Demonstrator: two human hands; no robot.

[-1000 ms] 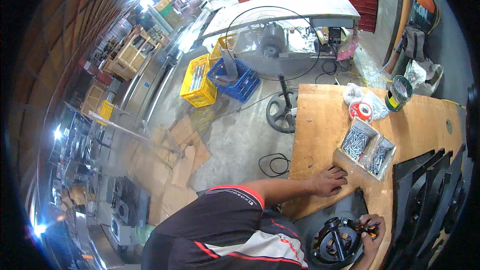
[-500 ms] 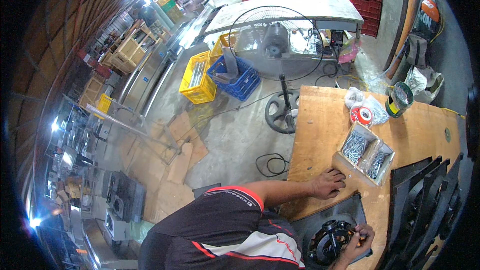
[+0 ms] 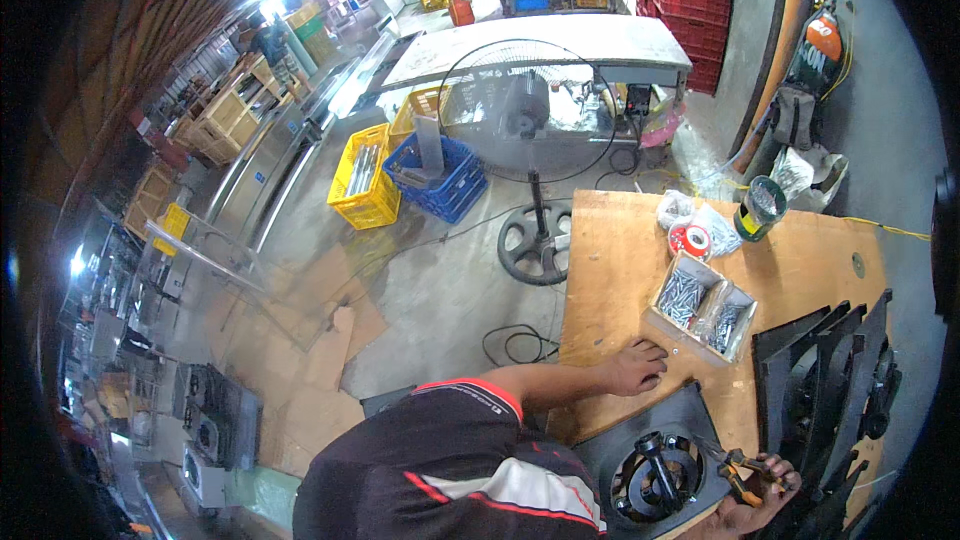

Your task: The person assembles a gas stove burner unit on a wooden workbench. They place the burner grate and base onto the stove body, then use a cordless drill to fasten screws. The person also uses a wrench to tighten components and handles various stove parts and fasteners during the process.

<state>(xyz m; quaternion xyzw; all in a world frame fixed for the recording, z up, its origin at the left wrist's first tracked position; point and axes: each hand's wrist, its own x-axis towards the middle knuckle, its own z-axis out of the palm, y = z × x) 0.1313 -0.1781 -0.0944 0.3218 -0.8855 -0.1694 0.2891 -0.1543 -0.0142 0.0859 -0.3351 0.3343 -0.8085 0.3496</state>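
Note:
My right hand [image 3: 768, 502] is closed round pliers [image 3: 742, 485] with orange and black handles. Their jaws point up and left, over the right side of a black square panel [image 3: 690, 405]. Set in the panel is a round black ring-shaped part [image 3: 655, 485], crossed by a black cylindrical piece. Beyond the panel's far edge, my left hand [image 3: 637, 368] lies on the wooden table [image 3: 620, 270] with fingers loosely spread and nothing in it. Near that hand stands a two-compartment box [image 3: 703, 308] of metal screws.
Several black panels [image 3: 825, 370] lean in a row at the right. A red and white tape roll [image 3: 690, 240], plastic bags and a dark green tin [image 3: 761, 208] sit at the table's far side. A pedestal fan [image 3: 527, 110] stands beyond, with yellow [image 3: 363, 190] and blue crates [image 3: 440, 185].
My right hand has moved right, away from the ring-shaped part, and the pliers now show plainly. My left hand still rests on the table. The whole view has shifted slightly.

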